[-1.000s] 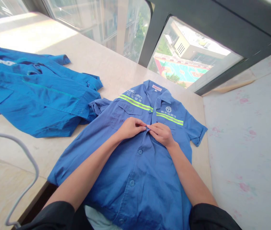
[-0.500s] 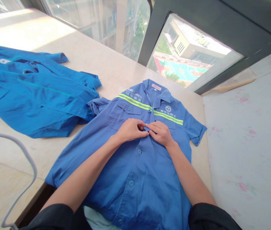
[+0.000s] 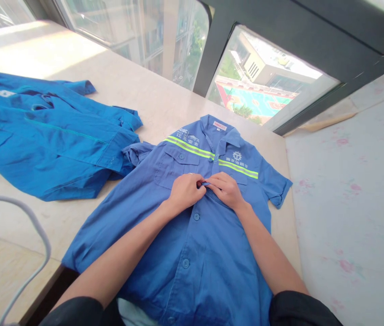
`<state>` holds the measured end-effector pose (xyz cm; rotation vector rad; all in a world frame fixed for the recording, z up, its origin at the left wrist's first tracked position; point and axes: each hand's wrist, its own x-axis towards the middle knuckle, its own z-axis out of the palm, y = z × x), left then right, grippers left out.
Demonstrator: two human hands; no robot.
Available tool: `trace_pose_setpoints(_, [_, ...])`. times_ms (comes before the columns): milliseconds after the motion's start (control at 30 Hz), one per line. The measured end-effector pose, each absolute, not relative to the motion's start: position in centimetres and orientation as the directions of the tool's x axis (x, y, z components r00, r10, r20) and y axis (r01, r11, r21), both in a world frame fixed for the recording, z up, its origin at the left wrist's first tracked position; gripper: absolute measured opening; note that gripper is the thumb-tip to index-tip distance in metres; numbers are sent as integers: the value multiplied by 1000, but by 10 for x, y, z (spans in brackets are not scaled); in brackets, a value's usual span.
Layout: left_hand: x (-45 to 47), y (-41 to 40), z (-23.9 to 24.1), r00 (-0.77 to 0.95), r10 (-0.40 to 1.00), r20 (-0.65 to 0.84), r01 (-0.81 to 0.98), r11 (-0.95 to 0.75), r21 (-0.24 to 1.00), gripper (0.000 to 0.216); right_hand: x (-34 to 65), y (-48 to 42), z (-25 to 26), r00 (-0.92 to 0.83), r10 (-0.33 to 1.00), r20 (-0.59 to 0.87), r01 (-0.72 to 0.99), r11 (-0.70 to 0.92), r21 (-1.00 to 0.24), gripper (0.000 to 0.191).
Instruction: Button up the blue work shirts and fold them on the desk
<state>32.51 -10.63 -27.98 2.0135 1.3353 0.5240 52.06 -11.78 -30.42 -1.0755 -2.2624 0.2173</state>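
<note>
A blue short-sleeved work shirt (image 3: pixel 158 240) lies face up, its collar toward the window, with a yellow-green reflective stripe across the chest. At the middle of its front placket, my left hand (image 3: pixel 187 190) pinches the fabric edge between thumb and fingers. Close against it, my right hand (image 3: pixel 225 188) grips the same strip of placket from the other side. The fingertips of both hands meet there and hide any button between them. Below the hands a button (image 3: pixel 196 217) shows on the placket, and another button (image 3: pixel 186 263) sits lower down.
A brighter blue garment (image 3: pixel 66 140) lies crumpled on the pale ledge (image 3: pixel 164 106) at the left. A grey-white cable (image 3: pixel 39 226) curves up at the lower left. Window frames (image 3: pixel 208 59) border the far side, and a flower-patterned wall (image 3: pixel 344 203) stands at the right.
Both hands stay at the placket, but the fingertips have drawn closer and the bit of fabric between them is now more covered. The camera view has tilted slightly.
</note>
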Motion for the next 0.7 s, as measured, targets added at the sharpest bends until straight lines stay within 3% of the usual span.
trace_pose_setpoints(300, [325,-105,-277,402,910,-98,629,-197,752,31,523,-115,-309,-435,794,425,616,607,-503,19])
trace_pose_setpoints(700, [322,-100,-275,457,881,-120,609,-211,765,32,518,-118,-303,-426,808,406,672,583,-456,18])
